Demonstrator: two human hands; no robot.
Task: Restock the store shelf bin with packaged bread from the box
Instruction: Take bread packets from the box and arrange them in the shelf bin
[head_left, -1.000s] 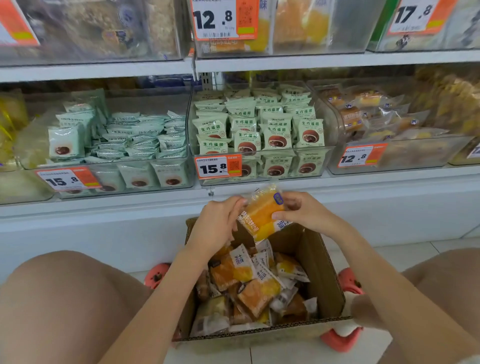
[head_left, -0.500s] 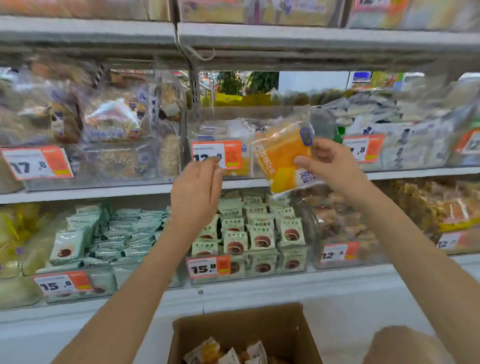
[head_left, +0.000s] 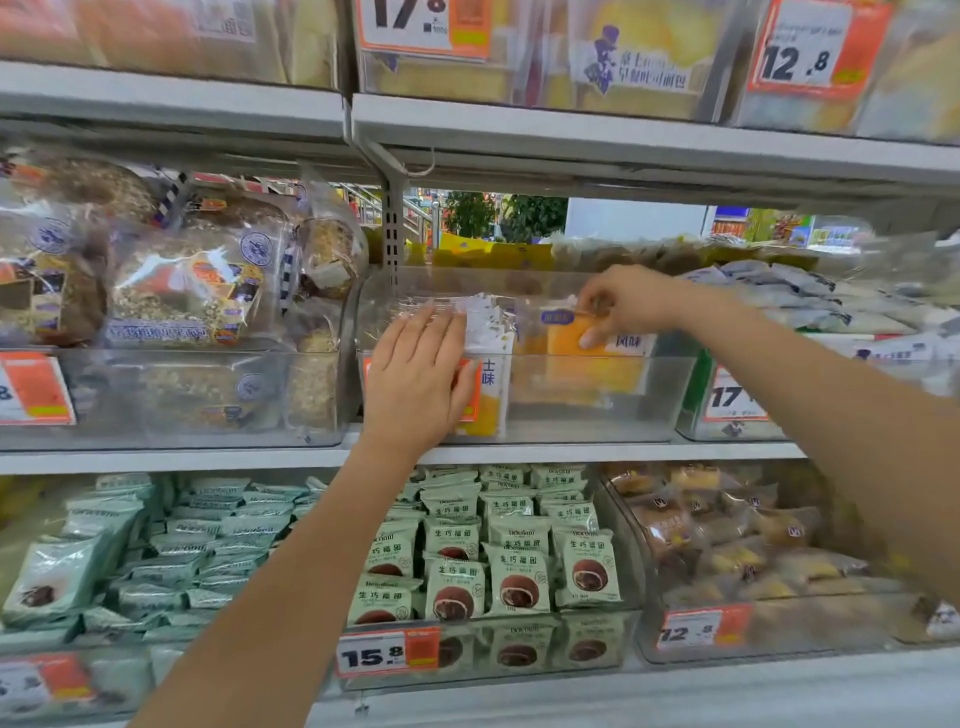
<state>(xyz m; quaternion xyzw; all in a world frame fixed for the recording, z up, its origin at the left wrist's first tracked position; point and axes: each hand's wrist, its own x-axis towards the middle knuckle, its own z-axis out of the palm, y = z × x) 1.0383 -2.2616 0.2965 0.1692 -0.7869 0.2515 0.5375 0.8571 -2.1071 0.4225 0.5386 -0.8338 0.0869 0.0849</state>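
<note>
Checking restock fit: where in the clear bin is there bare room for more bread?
Free: the clear bin between the upright packet by the left hand and the right hand's orange packet. Crowded: green packets below.

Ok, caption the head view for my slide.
Right hand lowers an orange packaged bread into the clear shelf bin while the left hand rests on its front.

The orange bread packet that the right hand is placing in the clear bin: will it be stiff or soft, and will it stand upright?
The orange bread packet is probably soft and light: the right hand holds it by a pinch at its top edge. Its glossy film wrapper may be slippery. It may tip over, since the clear bin has much open room around it.
</note>
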